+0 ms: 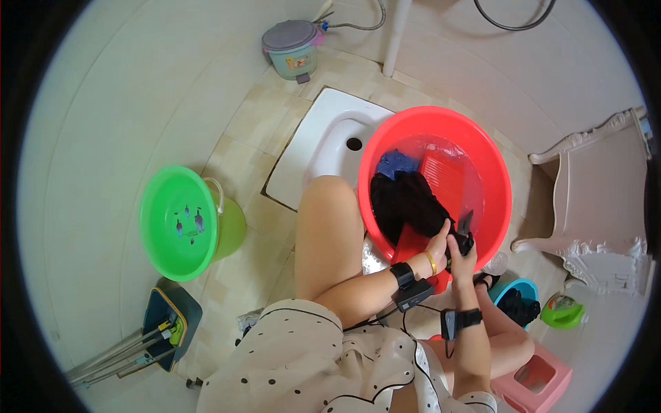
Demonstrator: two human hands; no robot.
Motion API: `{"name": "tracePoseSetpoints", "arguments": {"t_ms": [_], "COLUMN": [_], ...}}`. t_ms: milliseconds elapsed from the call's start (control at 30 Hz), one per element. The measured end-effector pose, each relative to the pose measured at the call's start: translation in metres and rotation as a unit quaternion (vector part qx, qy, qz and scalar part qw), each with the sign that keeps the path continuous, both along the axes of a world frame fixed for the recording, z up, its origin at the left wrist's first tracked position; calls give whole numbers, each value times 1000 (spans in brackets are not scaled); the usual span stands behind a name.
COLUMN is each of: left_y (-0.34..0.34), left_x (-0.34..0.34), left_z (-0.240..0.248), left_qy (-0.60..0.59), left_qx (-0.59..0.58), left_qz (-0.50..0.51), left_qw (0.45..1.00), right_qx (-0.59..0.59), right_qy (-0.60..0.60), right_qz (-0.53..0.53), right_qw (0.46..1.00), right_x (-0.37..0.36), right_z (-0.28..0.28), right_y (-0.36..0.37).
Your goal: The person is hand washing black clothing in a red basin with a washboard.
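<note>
A large red basin (502, 180) holds water, a red washboard (441, 177), a blue cloth (396, 164) and a bunched black garment (407, 199). Over the basin's near side, my left hand (438, 249) and my right hand (464, 259) are close together, both closed on the near end of the garment. The rest of it trails over the washboard into the water. My fingers partly cover the gripped part, and a dark flap sticks up beside them. A gold bracelet is on my left wrist, and black straps with small boxes sit on both forearms.
A white squat toilet (296, 151) lies behind the basin. To the left stand a green bucket with a green basin (165, 237) and a mop bucket (189, 316). At right are a teal tub (529, 292), a green bottle (563, 314), a pink stool (551, 382) and a white cabinet (592, 186).
</note>
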State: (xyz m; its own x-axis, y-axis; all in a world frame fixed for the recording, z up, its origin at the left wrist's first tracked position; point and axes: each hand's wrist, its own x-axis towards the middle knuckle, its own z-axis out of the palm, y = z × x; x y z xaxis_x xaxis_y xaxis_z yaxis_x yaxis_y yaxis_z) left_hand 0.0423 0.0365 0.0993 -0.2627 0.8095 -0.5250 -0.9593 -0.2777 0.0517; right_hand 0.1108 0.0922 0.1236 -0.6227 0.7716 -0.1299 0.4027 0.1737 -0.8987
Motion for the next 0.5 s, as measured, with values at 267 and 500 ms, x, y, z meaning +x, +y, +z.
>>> {"name": "tracePoseSetpoints", "arguments": {"t_ms": [267, 500], "left_y": [-13, 4], "left_x": [-32, -2], "left_z": [12, -21], "left_qy": [-111, 30], "left_qx": [-34, -65], "left_qz": [-66, 33], "left_qw": [991, 997], "right_qx": [132, 315], "right_qy": [41, 79], "right_qz": [140, 65], "right_qw": [980, 944], "right_x": [-8, -30], "right_z": [67, 34], "right_y": [-47, -18]}}
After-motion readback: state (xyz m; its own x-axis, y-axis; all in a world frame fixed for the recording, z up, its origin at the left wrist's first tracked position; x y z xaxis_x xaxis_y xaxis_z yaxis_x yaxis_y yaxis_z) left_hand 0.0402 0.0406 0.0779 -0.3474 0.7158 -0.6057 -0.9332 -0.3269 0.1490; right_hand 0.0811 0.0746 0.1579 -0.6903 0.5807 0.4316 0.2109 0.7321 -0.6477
